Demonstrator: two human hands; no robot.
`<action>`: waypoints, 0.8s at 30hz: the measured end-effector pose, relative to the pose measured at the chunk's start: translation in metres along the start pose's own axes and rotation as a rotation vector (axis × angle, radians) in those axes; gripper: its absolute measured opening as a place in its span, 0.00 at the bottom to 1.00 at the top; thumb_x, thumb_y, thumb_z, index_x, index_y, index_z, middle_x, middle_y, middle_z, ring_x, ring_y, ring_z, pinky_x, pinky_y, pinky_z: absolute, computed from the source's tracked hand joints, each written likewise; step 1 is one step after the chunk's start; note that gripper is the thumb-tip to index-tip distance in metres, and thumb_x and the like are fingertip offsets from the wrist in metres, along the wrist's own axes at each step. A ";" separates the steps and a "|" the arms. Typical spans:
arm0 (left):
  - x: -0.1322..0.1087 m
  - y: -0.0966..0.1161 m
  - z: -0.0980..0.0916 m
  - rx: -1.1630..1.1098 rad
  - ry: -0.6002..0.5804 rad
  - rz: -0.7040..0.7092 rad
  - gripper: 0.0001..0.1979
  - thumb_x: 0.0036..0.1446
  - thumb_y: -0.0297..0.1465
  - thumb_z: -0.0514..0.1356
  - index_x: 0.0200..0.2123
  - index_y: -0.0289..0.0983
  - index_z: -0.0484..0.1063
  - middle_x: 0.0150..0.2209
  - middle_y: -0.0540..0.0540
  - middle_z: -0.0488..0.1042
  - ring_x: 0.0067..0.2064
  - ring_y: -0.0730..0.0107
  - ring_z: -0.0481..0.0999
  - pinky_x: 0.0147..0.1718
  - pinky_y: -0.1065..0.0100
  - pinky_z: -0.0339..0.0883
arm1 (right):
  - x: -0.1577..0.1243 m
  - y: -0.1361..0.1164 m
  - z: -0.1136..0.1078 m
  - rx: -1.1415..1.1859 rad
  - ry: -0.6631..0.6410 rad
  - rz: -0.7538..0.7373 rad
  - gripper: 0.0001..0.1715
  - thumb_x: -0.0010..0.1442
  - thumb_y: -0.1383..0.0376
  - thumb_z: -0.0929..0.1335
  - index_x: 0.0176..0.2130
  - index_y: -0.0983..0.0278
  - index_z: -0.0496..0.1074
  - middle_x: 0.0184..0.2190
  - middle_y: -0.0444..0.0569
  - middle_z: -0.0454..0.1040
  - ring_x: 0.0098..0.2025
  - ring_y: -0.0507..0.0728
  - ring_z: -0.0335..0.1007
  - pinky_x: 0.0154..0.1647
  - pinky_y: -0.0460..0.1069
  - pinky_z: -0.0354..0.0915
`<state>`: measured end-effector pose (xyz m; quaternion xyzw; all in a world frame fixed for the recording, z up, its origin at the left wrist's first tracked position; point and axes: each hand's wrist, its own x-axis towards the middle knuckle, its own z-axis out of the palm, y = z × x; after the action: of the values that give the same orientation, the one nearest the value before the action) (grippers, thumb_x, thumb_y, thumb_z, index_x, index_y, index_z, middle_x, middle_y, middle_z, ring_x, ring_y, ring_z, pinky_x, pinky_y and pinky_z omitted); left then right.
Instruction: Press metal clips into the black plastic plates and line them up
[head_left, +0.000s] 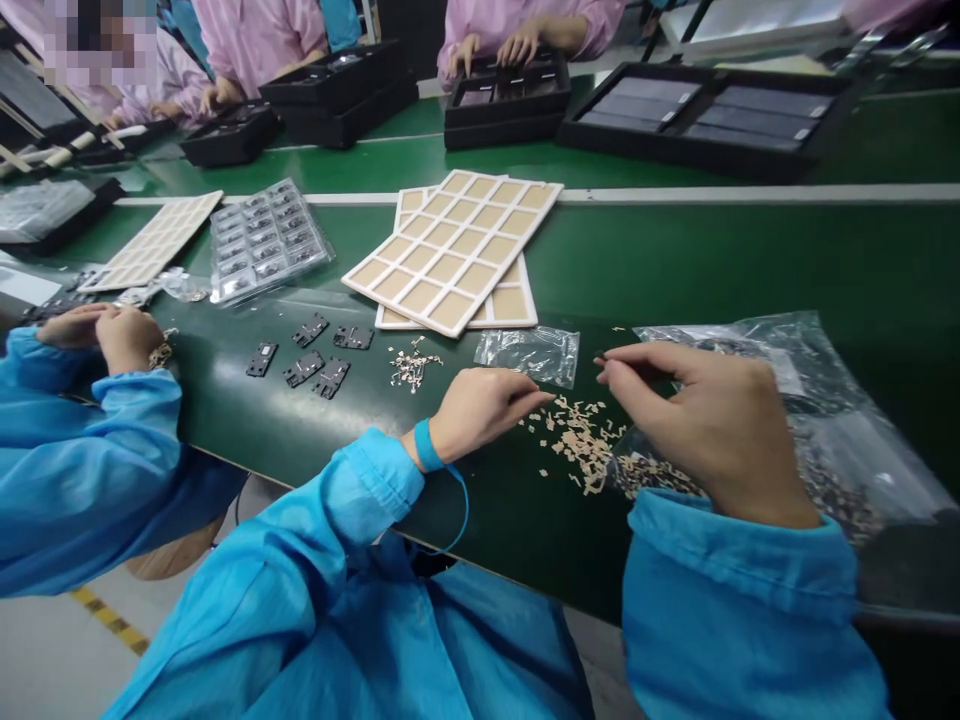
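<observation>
Left hand and right hand pinch narrowly by tan scraps (anything held unclear), clear bag beside

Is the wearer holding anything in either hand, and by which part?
Right hand pinches at its fingertips, but any piece there is too small to tell; left hand shows nothing held.

1. The green table has a white strip across it.
2. A stack of tan sheets with square holes lies at 12 o'clock.
3. A clear tray of small dark parts sits at 11 o'clock.
4. Five black metal pieces lie at 11 o'clock too.
5. A heap of tiny tan bits lies at 1 o'clock.
6. A big clear bag lies at 2 o'clock.
</observation>
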<state>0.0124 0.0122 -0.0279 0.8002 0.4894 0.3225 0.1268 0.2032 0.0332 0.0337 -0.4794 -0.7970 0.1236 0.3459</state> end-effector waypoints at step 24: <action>-0.019 0.003 -0.036 -0.344 0.064 -0.213 0.05 0.55 0.29 0.64 0.29 0.34 0.77 0.26 0.50 0.79 0.26 0.77 0.76 0.26 0.77 0.66 | -0.001 -0.020 0.034 0.404 -0.316 0.087 0.09 0.56 0.66 0.67 0.31 0.62 0.79 0.26 0.44 0.80 0.26 0.53 0.74 0.24 0.45 0.66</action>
<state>-0.0145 -0.0100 -0.0069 0.6997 0.5130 0.4112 0.2794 0.1672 0.0266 0.0194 -0.4092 -0.7790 0.3683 0.3000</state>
